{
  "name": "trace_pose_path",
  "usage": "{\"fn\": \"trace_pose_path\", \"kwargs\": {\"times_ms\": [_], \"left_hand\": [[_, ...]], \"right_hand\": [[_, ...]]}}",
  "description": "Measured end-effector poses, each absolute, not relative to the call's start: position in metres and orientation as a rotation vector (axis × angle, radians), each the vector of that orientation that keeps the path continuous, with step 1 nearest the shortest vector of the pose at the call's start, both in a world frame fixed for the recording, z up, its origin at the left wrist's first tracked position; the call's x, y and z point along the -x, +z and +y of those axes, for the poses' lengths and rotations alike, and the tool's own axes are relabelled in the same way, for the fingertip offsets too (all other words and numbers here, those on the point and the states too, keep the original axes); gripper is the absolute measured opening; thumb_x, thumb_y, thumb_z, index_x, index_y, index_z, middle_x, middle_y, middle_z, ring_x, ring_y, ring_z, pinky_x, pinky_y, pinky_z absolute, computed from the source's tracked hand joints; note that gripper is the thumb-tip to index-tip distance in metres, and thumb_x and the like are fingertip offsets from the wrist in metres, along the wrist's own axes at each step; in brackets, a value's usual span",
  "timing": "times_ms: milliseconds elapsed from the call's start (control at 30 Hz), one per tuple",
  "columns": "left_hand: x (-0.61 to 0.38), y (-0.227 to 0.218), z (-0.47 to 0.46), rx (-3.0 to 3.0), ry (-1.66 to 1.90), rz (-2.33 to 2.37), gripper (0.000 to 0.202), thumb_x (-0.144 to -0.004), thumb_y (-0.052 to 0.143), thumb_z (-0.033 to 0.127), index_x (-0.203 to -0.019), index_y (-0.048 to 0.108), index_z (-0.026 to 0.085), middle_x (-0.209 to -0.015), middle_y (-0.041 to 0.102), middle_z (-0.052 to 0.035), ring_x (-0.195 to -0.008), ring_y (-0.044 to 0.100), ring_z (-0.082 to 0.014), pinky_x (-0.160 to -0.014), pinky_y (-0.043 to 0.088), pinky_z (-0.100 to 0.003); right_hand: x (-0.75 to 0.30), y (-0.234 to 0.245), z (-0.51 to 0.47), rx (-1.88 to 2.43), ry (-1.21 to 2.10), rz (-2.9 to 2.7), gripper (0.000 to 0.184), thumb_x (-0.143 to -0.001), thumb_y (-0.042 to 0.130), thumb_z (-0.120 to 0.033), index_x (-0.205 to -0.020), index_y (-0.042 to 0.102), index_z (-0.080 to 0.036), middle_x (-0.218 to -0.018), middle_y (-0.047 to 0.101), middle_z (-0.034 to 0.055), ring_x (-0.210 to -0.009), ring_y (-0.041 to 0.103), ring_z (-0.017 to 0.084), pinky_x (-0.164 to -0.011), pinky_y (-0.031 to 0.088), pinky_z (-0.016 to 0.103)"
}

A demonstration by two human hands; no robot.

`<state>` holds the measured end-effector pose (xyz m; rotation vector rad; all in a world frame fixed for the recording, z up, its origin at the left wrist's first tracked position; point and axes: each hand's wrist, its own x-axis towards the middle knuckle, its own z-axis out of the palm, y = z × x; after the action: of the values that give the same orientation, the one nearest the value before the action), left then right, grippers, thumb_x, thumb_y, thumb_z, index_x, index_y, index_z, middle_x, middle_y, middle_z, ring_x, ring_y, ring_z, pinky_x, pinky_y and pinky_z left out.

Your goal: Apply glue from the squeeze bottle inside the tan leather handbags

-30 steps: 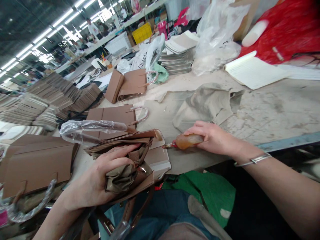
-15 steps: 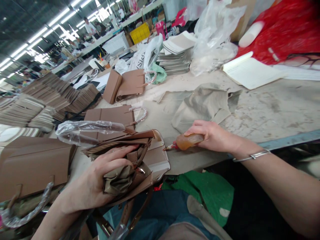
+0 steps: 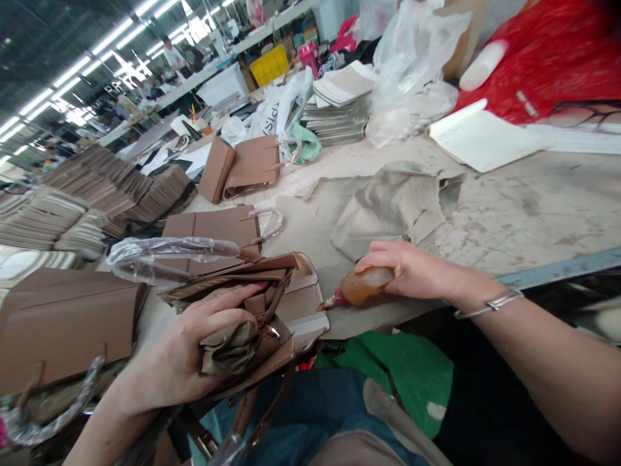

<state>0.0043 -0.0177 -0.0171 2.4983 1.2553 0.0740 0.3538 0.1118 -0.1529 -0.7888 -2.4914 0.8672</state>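
A brown handbag (image 3: 272,272) lies on its side at the table edge, its mouth gaping and the lining bunched up. My left hand (image 3: 194,343) reaches into it, fingers wrapped round the folded lining (image 3: 228,349). Past my fingertips extends a flap (image 3: 303,301) with a pale inner edge. In my right hand (image 3: 400,262) is a squeeze bottle (image 3: 363,285) of amber liquid, tilted with its red nozzle down. The nozzle tip is at the outer edge of the flap; whether it touches I cannot tell. Plastic-wrapped handles (image 3: 169,255) stick out beyond the bag.
More brown bags (image 3: 63,323) lie at left and ahead (image 3: 252,162). Stacks of brown panels (image 3: 97,181) stand at far left. A crumpled grey cloth (image 3: 388,207) rests mid-table, with an open notebook (image 3: 485,139) and red plastic (image 3: 548,58) beyond it.
My right hand has brought the bottle slightly toward me, its nozzle tip moving down along the flap's edge. My left hand and the bag stay nearly in place.
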Motion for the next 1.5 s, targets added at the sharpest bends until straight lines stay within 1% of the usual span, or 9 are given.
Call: {"fn": "trace_pose_path", "kwargs": {"times_ms": [233, 467, 567, 700, 867, 1000, 1167, 1267, 1500], "left_hand": [[-0.006, -0.018, -0.019, -2.474, 0.081, 1.289, 0.036, -0.078, 0.053, 0.019, -0.113, 0.059, 0.027, -0.151, 0.048, -0.006, -0.135, 0.049, -0.0214, -0.108, 0.042, -0.032], [-0.008, -0.016, -0.02, -2.487, 0.101, 1.301, 0.034, -0.078, 0.056, 0.019, -0.111, 0.062, 0.022, -0.146, 0.054, -0.0128, -0.13, 0.054, -0.0274, -0.103, 0.047, -0.039], [-0.01, -0.015, -0.019, -2.495, 0.087, 1.315, 0.033, -0.076, 0.056, 0.016, -0.108, 0.064, 0.02, -0.144, 0.055, -0.0143, -0.127, 0.056, -0.0277, -0.102, 0.048, -0.038], [-0.012, -0.013, -0.013, -2.491, 0.092, 1.309, 0.029, -0.076, 0.056, 0.017, -0.103, 0.066, 0.019, -0.142, 0.058, -0.015, -0.124, 0.059, -0.0276, -0.1, 0.049, -0.035], [-0.016, -0.009, -0.011, -2.528, 0.044, 1.274, 0.024, -0.081, 0.054, 0.019, -0.102, 0.065, 0.02, -0.141, 0.058, -0.0144, -0.126, 0.058, -0.027, -0.1, 0.049, -0.036], [-0.02, -0.014, -0.03, -2.603, 0.048, 1.245, 0.035, -0.08, 0.058, 0.02, -0.114, 0.059, 0.026, -0.146, 0.053, -0.0124, -0.13, 0.054, -0.0287, -0.101, 0.05, -0.041], [-0.013, -0.019, -0.048, -2.614, 0.318, 1.318, 0.038, -0.08, 0.058, 0.015, -0.115, 0.056, 0.028, -0.138, 0.058, -0.0099, -0.12, 0.06, -0.0238, -0.095, 0.053, -0.032], [-0.005, -0.01, -0.042, -2.646, 0.434, 1.425, 0.035, -0.082, 0.055, 0.016, -0.115, 0.055, 0.029, -0.126, 0.065, -0.0079, -0.116, 0.063, -0.0233, -0.094, 0.054, -0.033], [0.018, 0.026, -0.024, -2.887, 0.436, 1.6, 0.029, -0.087, 0.059, 0.019, -0.114, 0.058, 0.028, -0.134, 0.058, -0.0073, -0.129, 0.057, -0.0261, -0.101, 0.051, -0.034]], "right_hand": [[-0.361, -0.156, 0.115, 0.731, 0.869, -2.516, 0.043, -0.067, 0.07, -0.002, -0.103, 0.073, -0.025, -0.09, 0.061, 0.0012, -0.083, 0.06, 0.017, -0.074, 0.044, 0.026], [-0.349, -0.155, 0.11, 0.849, 0.731, -2.423, 0.036, -0.073, 0.067, -0.006, -0.106, 0.072, -0.021, -0.093, 0.061, 0.0043, -0.084, 0.06, 0.019, -0.075, 0.044, 0.028], [-0.351, -0.153, 0.109, 0.795, 0.848, -2.5, 0.034, -0.07, 0.072, -0.01, -0.102, 0.073, -0.023, -0.089, 0.062, 0.0019, -0.081, 0.06, 0.018, -0.073, 0.044, 0.028], [-0.359, -0.151, 0.111, 0.809, 0.832, -2.404, 0.041, -0.068, 0.068, -0.006, -0.106, 0.071, -0.022, -0.091, 0.064, 0.0019, -0.084, 0.061, 0.018, -0.075, 0.044, 0.027], [-0.366, -0.143, 0.108, 0.75, 0.83, -2.394, 0.042, -0.069, 0.067, -0.005, -0.107, 0.072, -0.022, -0.09, 0.064, 0.0021, -0.083, 0.06, 0.017, -0.074, 0.043, 0.026], [-0.368, -0.139, 0.099, 0.698, 0.812, -2.434, 0.045, -0.069, 0.063, -0.003, -0.108, 0.072, -0.024, -0.09, 0.062, 0.0026, -0.082, 0.059, 0.017, -0.072, 0.043, 0.025], [-0.369, -0.138, 0.098, 0.742, 0.782, -2.392, 0.044, -0.07, 0.06, -0.005, -0.108, 0.071, -0.024, -0.091, 0.064, 0.0032, -0.083, 0.06, 0.018, -0.073, 0.045, 0.027], [-0.37, -0.137, 0.1, 0.761, 0.755, -2.31, 0.041, -0.072, 0.06, -0.009, -0.108, 0.071, -0.024, -0.092, 0.066, 0.0038, -0.083, 0.062, 0.019, -0.073, 0.046, 0.028], [-0.374, -0.137, 0.102, 0.801, 0.707, -2.19, 0.041, -0.069, 0.063, -0.013, -0.107, 0.069, -0.024, -0.095, 0.067, 0.0038, -0.084, 0.063, 0.021, -0.075, 0.048, 0.031]]}}
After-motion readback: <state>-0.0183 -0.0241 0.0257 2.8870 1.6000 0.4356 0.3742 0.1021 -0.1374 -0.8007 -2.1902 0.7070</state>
